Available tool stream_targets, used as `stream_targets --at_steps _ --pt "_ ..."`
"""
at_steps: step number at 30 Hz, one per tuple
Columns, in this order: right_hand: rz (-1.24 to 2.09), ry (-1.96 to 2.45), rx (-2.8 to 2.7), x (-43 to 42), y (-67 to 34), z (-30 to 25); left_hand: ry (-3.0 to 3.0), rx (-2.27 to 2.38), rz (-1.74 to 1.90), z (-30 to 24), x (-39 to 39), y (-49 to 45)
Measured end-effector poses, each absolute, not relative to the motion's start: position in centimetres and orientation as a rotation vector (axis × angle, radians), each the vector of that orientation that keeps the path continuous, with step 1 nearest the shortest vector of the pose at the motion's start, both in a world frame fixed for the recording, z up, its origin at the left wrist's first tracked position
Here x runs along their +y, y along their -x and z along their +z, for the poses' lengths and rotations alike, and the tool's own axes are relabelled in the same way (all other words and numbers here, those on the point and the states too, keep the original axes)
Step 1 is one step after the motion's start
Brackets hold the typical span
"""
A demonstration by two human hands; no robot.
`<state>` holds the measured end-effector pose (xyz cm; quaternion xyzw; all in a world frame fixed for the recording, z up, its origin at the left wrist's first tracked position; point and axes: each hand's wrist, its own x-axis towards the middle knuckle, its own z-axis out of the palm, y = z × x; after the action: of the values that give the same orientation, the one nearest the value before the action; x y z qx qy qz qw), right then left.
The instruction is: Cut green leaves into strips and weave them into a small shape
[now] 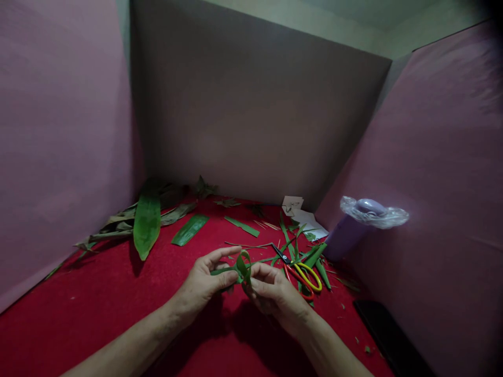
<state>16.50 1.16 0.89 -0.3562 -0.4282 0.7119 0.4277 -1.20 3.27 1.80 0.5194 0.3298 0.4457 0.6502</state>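
Observation:
Both my hands meet over the red cloth (98, 303), working one narrow green leaf strip (242, 265) that is bent into a small loop. My left hand (204, 285) pinches the strip's left end between thumb and fingers, index finger stretched out above it. My right hand (271, 290) is closed on the loop's right side. Just right of my hands lie scissors (304, 275) with yellow and red handles, on top of green leaf trimmings (314, 256).
A large green leaf (146, 222) and dried brown leaves (118, 225) lie at the back left, with cut leaf pieces (190, 229) nearby. White paper (304, 215) sits at the back. A purple object wrapped in clear plastic (361, 220) stands at the right. A dark flat object (389, 335) lies front right. Pinkish-grey walls enclose the space.

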Motion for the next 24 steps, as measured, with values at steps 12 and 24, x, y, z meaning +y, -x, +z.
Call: stream_targets --at_steps 12,24 --pt "1.383 1.009 -1.275 1.21 -15.58 0.67 -1.139 0.79 1.038 1.74 3.39 1.03" --pt "1.572 1.036 -1.435 1.15 -16.16 0.69 -1.076 0.853 1.065 1.52 3.71 1.04"
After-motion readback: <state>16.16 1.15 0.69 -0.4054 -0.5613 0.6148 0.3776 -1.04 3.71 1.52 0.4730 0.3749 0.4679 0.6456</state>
